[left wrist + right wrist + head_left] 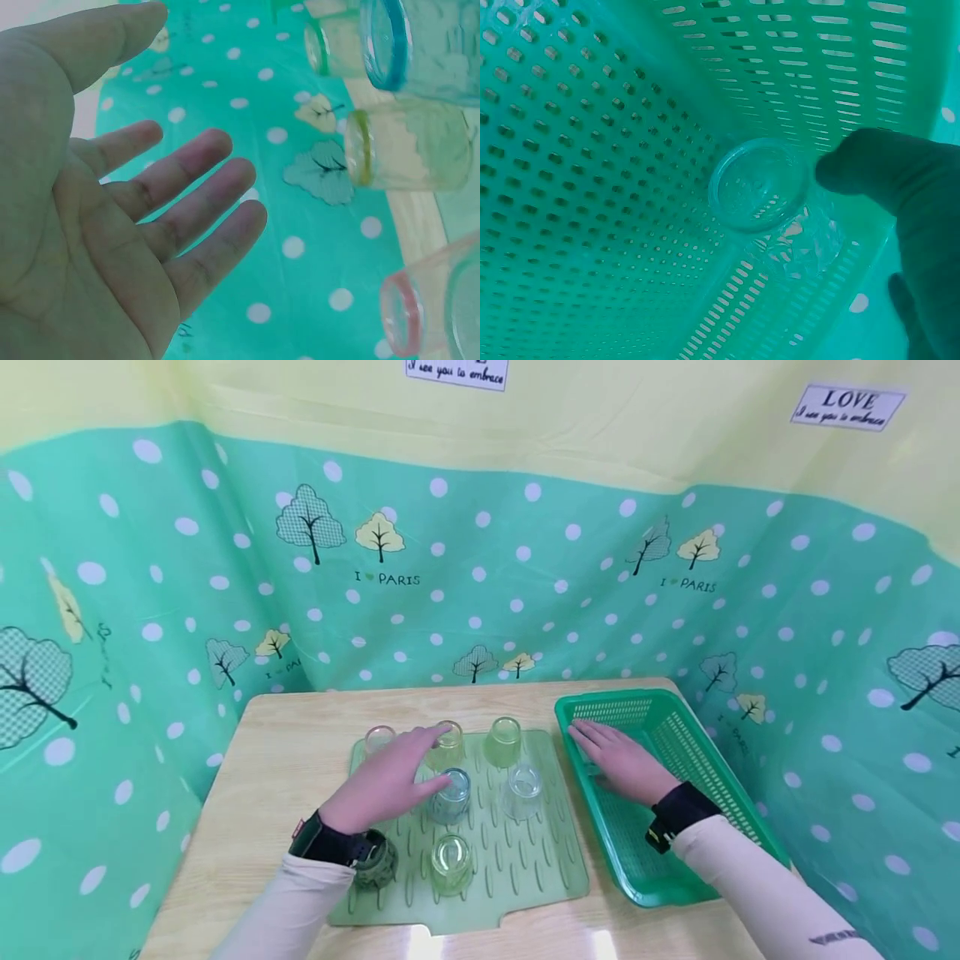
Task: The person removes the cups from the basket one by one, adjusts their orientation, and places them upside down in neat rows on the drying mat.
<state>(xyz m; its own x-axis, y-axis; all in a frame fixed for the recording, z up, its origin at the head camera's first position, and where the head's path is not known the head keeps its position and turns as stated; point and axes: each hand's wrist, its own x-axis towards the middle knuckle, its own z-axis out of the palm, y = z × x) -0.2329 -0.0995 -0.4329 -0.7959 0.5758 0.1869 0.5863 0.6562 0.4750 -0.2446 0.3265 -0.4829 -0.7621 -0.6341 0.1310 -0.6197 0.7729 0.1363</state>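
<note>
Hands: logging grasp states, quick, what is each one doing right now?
Left hand: open, fingers spread above the cups, holding nothing.
Right hand: open, flat in the green basket, beside a clear cup.

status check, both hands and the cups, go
Left hand open over the green ribbed drying mat, nearest the blue-tinted glass cup. Right hand in the green perforated plastic basket, beside a clear glass cup; grip unclear. Nothing blocking.

Close-fitting cream sleeves are being worn on both arms, reaching down to the wrists. A black strap with a small red patch is being worn at the left wrist (pixel 318 839), with a dark camera housing mounted under it. A black band with a yellow-green tab is being worn at the right wrist (pixel 675 814). Small dark lettering is being shown on the right sleeve (pixel 832 937). Both hands are being left bare.
</note>
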